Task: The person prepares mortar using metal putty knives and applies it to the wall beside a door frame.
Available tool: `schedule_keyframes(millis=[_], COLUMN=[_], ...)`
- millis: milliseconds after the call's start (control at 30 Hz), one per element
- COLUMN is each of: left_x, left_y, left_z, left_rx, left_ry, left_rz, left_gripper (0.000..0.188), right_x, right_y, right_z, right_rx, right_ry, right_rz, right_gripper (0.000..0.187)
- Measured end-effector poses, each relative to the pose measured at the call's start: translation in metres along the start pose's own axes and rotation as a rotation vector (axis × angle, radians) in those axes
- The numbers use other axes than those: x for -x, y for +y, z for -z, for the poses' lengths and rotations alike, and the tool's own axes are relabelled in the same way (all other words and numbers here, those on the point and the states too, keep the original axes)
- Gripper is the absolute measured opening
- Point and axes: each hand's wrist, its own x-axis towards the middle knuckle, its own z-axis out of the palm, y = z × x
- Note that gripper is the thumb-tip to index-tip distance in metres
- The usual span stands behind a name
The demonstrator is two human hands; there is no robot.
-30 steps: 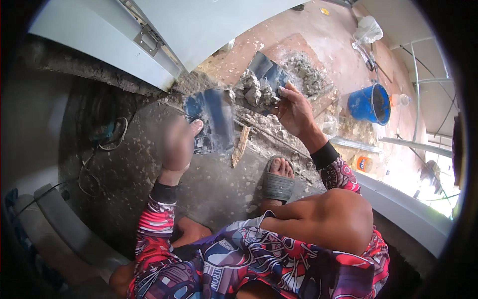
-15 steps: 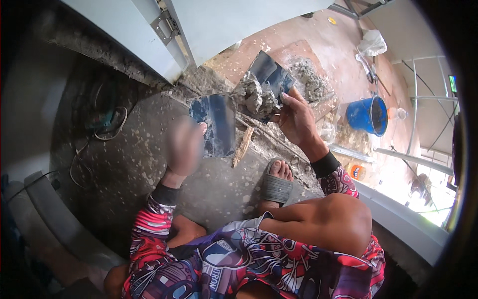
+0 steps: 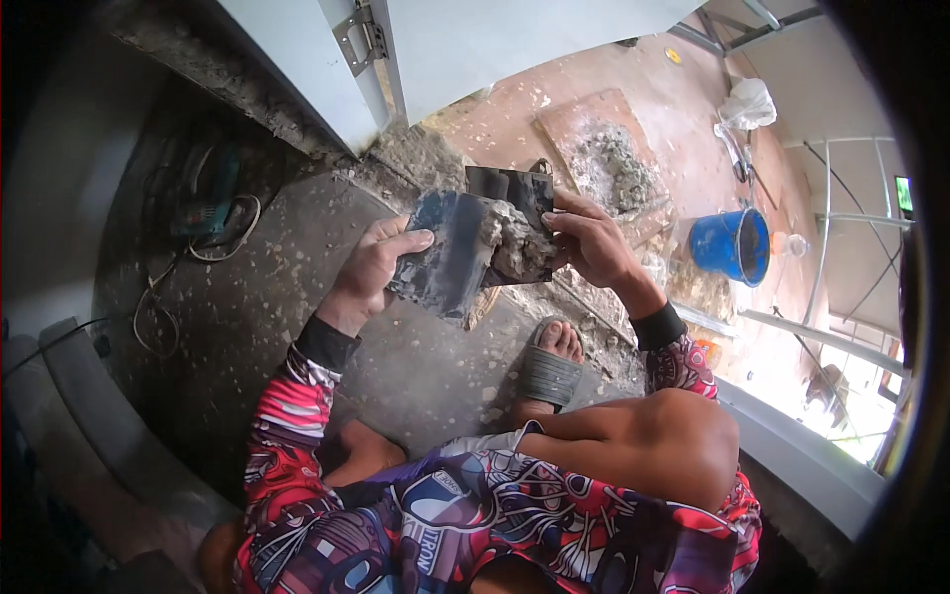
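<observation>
My left hand point(image 3: 374, 265) grips a dark, smeared rectangular plate point(image 3: 435, 267) by its left edge, thumb on top. My right hand point(image 3: 594, 236) pinches a second dark plate point(image 3: 507, 181) at its right edge. Grey wet mortar point(image 3: 522, 244) sits in a thick lump on the right-hand plate. The left plate's right edge overlaps the right plate and meets the mortar. Below the plates, a piece of wood point(image 3: 483, 307) is mostly covered.
More mortar point(image 3: 616, 168) lies on a board point(image 3: 574, 117) beyond my right hand. A blue bucket point(image 3: 720, 246) stands at the right. A corded power tool point(image 3: 203, 218) is at the left. A white door panel point(image 3: 515, 40) hangs ahead. My sandalled foot point(image 3: 552, 371) is below.
The plates have come together, the left one moving right onto the mortar-loaded one. The right plate has turned more level and moved slightly nearer to me.
</observation>
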Motion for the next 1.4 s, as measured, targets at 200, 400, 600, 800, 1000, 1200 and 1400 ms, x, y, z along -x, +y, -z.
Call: schedule_keyframes(millis=[200,400,600,800,1000,1200,1400], left_x=[0.001,0.016,0.051,0.069,0.087,0.073,0.035], left_y=[0.003,0.024,0.059,0.08,0.105,0.142,0.177], left_z=[0.016,0.012,0.011,0.02,0.013,0.014,0.008], left_rx=[0.251,0.389,-0.335,0.21,-0.035,-0.288,-1.026], left_ry=[-0.09,-0.097,-0.109,-0.172,0.2,0.51,0.994], left_rz=[0.135,-0.014,-0.785,-0.507,-0.904,-1.306,-1.798], left_gripper=[0.022,0.025,0.03,0.03,0.027,0.014,0.02], right_x=[-0.012,-0.001,-0.008,-0.009,0.003,0.013,0.016], right_y=[0.014,0.0,-0.036,-0.072,-0.094,-0.097,-0.084], right_z=[-0.009,-0.039,-0.053,-0.072,-0.083,-0.098,-0.085], right_rx=[-0.318,-0.387,-0.311,-0.282,-0.18,-0.138,-0.249], right_ry=[-0.032,-0.13,-0.3,-0.347,-0.282,-0.246,-0.258], right_rz=[0.002,0.015,0.06,-0.004,-0.012,-0.044,-0.044], right_gripper=[0.037,0.039,0.043,0.043,0.044,0.043,0.04])
